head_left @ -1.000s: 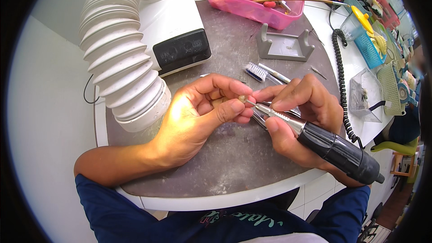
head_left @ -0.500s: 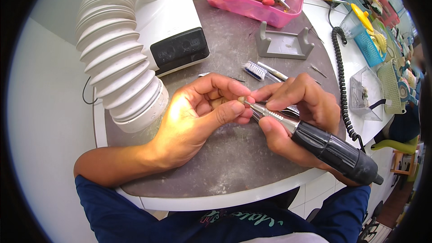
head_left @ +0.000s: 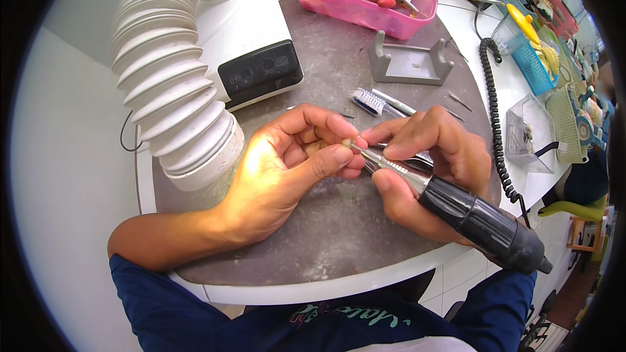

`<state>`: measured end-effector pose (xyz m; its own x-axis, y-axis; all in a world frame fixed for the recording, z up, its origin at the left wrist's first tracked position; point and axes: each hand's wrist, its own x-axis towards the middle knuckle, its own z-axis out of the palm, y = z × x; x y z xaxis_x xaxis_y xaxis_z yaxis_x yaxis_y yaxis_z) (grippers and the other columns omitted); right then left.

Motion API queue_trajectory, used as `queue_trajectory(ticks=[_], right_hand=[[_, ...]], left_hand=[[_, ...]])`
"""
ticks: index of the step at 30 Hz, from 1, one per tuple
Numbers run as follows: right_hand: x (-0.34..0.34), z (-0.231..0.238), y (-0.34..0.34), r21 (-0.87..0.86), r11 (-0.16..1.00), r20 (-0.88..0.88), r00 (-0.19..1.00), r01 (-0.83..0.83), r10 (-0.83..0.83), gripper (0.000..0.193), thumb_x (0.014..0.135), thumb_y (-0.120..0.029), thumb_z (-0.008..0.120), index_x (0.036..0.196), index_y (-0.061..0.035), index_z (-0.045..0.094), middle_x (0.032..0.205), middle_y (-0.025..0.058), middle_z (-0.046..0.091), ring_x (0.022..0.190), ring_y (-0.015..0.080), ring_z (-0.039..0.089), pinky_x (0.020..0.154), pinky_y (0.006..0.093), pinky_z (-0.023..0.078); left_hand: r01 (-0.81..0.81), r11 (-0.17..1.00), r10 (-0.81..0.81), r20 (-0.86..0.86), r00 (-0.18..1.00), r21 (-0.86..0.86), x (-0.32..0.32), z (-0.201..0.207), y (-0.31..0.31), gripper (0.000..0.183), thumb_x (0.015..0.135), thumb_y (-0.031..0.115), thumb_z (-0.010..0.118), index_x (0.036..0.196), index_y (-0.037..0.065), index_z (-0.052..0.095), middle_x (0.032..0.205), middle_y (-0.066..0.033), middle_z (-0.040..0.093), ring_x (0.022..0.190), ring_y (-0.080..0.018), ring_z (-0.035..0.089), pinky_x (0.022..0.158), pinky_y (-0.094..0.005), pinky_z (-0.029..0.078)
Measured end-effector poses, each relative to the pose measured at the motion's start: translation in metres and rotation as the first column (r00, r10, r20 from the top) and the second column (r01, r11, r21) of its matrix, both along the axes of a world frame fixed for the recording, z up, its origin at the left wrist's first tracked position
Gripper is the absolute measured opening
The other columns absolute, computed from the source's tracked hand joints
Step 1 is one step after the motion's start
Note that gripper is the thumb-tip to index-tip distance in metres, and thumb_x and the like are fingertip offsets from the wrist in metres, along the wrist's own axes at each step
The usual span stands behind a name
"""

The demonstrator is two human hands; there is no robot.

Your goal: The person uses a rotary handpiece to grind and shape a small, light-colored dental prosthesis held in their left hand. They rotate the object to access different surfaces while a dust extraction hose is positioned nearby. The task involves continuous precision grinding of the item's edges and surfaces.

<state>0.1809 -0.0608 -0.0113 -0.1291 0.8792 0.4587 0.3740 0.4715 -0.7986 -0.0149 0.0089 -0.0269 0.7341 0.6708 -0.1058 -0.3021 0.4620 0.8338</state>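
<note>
My left hand (head_left: 270, 173) is closed in a pinch, thumb against fingertips, on a small cream tooth-like piece (head_left: 347, 143). Fingers cover most of that piece, so its exact shape is hard to tell. A rotary handpiece (head_left: 482, 218) with a black rear body and silver nose lies in my right hand (head_left: 450, 150), gripped like a pen. Its tip meets the small piece, and the fingertips of both hands come together there. Some shiny metal shows beneath the handpiece between my right fingers; I cannot make out what it is.
A ribbed white hose (head_left: 173, 101) from a white box (head_left: 251, 32) opens beside my left hand. Beyond my hands lie a brush (head_left: 370, 101), a grey cradle (head_left: 412, 65) and a pink tub (head_left: 365, 13) of tools. A coiled black cord (head_left: 493, 117) runs along the right.
The handpiece and my right hand have shifted very slightly left, with the black rear end a little lower. My left hand keeps its pinch in nearly the same place.
</note>
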Motion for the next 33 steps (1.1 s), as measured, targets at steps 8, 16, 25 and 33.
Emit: queue_trajectory(ticks=[8, 16, 25, 33], right_hand=[[-0.003, -0.008, 0.008, 0.185, 0.979, -0.032, 0.997, 0.081, -0.076, 0.024, 0.066, -0.005, 0.077, 0.081, -0.0005, 0.059, 0.081, 0.0156, 0.068, 0.071, 0.0216, 0.071, 0.063, 0.0281, 0.056], [0.002, 0.004, -0.004, -0.033, 0.999, -0.073, 0.997, 0.000, -0.002, 0.022, 0.079, -0.002, 0.068, 0.092, 0.0001, 0.050, 0.080, 0.0096, 0.056, 0.091, 0.0291, 0.068, 0.083, 0.0392, 0.054], [0.003, 0.004, -0.002, -0.014, 1.000, -0.051, 0.999, -0.003, 0.002, 0.022, 0.079, 0.000, 0.067, 0.093, 0.0003, 0.050, 0.081, 0.0105, 0.056, 0.091, 0.0293, 0.068, 0.085, 0.0402, 0.054], [0.002, 0.004, -0.003, -0.014, 1.000, -0.064, 0.998, 0.005, -0.006, 0.023, 0.078, -0.002, 0.069, 0.093, -0.0003, 0.052, 0.081, 0.0095, 0.055, 0.090, 0.0295, 0.068, 0.082, 0.0391, 0.054]], left_hand=[[-0.009, 1.000, 0.009, -0.013, 1.000, 0.025, 0.000, 0.000, -0.002, 0.019, 0.093, 0.004, 0.059, 0.111, 0.004, 0.052, 0.105, -0.0081, 0.060, 0.099, -0.0133, 0.059, 0.088, -0.0304, 0.049], [-0.020, 1.000, 0.020, -0.031, 0.999, -0.003, 0.000, 0.003, -0.001, 0.021, 0.093, 0.007, 0.060, 0.113, 0.005, 0.050, 0.104, -0.0073, 0.061, 0.095, -0.0121, 0.060, 0.087, -0.0294, 0.049], [-0.021, 0.999, 0.022, -0.036, 0.999, 0.025, 0.000, 0.004, -0.001, 0.025, 0.094, 0.009, 0.060, 0.116, 0.003, 0.051, 0.106, -0.0081, 0.062, 0.095, -0.0128, 0.061, 0.087, -0.0289, 0.049], [-0.060, 0.993, 0.064, -0.046, 0.997, 0.097, 0.000, 0.000, -0.003, 0.020, 0.093, 0.002, 0.059, 0.112, 0.002, 0.054, 0.106, -0.0098, 0.062, 0.096, -0.0140, 0.062, 0.087, -0.0297, 0.050]])
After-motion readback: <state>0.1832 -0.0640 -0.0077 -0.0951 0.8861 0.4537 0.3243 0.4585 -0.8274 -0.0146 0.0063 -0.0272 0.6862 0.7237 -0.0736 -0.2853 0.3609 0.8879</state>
